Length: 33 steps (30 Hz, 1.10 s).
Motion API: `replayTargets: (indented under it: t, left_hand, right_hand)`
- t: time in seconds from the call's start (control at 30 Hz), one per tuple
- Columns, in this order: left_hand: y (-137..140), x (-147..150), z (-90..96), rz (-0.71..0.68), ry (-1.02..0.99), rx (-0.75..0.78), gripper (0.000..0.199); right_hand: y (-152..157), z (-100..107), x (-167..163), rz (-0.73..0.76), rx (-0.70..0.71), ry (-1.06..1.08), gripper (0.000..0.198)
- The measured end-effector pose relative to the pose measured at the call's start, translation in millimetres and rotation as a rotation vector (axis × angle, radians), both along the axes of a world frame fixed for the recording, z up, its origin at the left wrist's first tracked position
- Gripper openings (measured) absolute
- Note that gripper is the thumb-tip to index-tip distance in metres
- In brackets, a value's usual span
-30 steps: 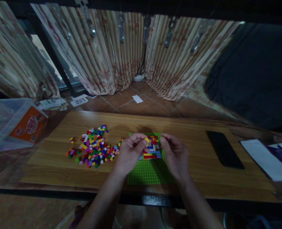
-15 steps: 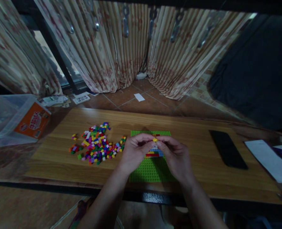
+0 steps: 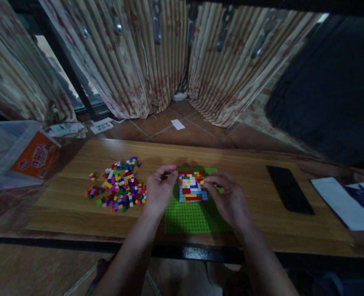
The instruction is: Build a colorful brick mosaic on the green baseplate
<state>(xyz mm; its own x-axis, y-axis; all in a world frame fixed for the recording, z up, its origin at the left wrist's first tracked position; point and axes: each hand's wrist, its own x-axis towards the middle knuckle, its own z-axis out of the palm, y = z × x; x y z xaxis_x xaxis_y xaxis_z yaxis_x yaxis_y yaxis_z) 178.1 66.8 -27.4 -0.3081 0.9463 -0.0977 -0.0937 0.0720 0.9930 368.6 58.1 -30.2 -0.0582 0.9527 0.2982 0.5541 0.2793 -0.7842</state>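
Note:
On the table lies a green baseplate [image 3: 185,220] with a rectangle of coloured toy bricks [image 3: 193,191] built on its upper middle. My right hand [image 3: 229,199] pinches a small yellow brick [image 3: 202,182] between thumb and index finger, at the right side of the built bricks. To their left is my left hand [image 3: 160,187], with thumb and index finger slightly apart and no brick visible between them. Left of that hand spreads a loose pile of small bricks [image 3: 120,185] in many colours.
A black phone-like slab [image 3: 289,190] and white paper [image 3: 344,201] lie on the right of the wooden table [image 3: 83,222]. A clear plastic bin [image 3: 3,152] with an orange label stands at the left. Striped curtains [image 3: 132,61] hang behind.
My hands have moved apart from their joint hold on the yellow brick. It stays in my right hand, my left hand has shifted left, and the built bricks now show. The view has shifted slightly.

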Motion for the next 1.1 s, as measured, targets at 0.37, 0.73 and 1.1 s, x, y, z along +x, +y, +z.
replayTargets:
  t: [0.37,0.73,1.1]
  left_hand:
    - [-1,2,-3.2,-0.082,0.108,-0.035,0.020]
    - [0,0,-9.7,-0.105,0.139,-0.029,0.022]
    - [-1,-1,-10.3,-0.119,0.184,-0.027,0.022]
  right_hand:
    - [0,-4,-11,-0.019,0.004,-0.043,0.013]
    - [3,-11,-8,-0.075,-0.037,0.096,0.017]
    - [8,-17,-20,-0.162,-0.127,0.182,0.035]
